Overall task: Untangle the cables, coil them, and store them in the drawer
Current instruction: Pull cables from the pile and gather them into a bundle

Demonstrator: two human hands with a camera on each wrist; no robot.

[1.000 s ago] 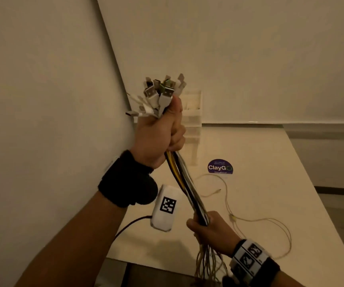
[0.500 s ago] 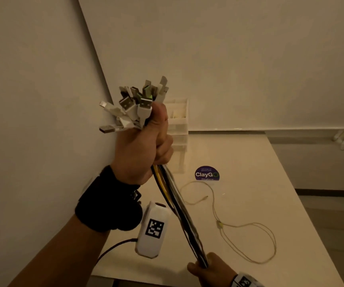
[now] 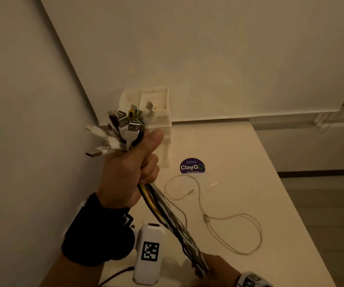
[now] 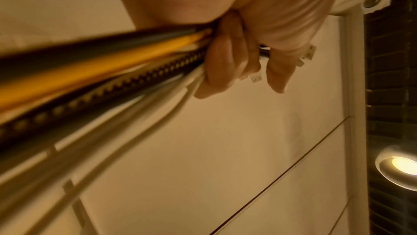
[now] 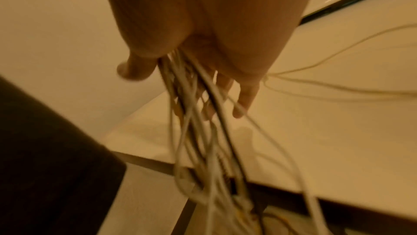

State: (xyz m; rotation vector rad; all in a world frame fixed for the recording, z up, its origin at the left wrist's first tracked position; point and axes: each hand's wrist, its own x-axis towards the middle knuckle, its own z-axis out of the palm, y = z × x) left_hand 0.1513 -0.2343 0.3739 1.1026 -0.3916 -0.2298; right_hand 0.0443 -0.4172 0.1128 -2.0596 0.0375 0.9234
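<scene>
My left hand [image 3: 129, 168] grips a thick cable bundle [image 3: 167, 216] in a raised fist, USB plugs [image 3: 125, 125] fanning out above the thumb. The black, yellow and white cords run taut down and to the right to my right hand [image 3: 214, 270] at the bottom edge, which is closed round the bundle. In the left wrist view the fingers [image 4: 228, 60] curl round the cords [image 4: 101, 71]. The right wrist view shows the loose cable ends [image 5: 203, 140] hanging below my right hand [image 5: 203, 57], past the table's front edge. A white drawer unit [image 3: 158, 112] stands in the corner behind the plugs.
A thin pale cable [image 3: 229, 220] lies looped on the white table [image 3: 260, 183], right of the bundle. A purple ClayGo sticker [image 3: 192, 166] is stuck near the drawer unit. Walls close in at the left and back. The table's right edge drops to the floor.
My left hand with the plugs has come down and nearer the drawer unit. My right hand has slid farther down the bundle, to the bottom edge of the head view.
</scene>
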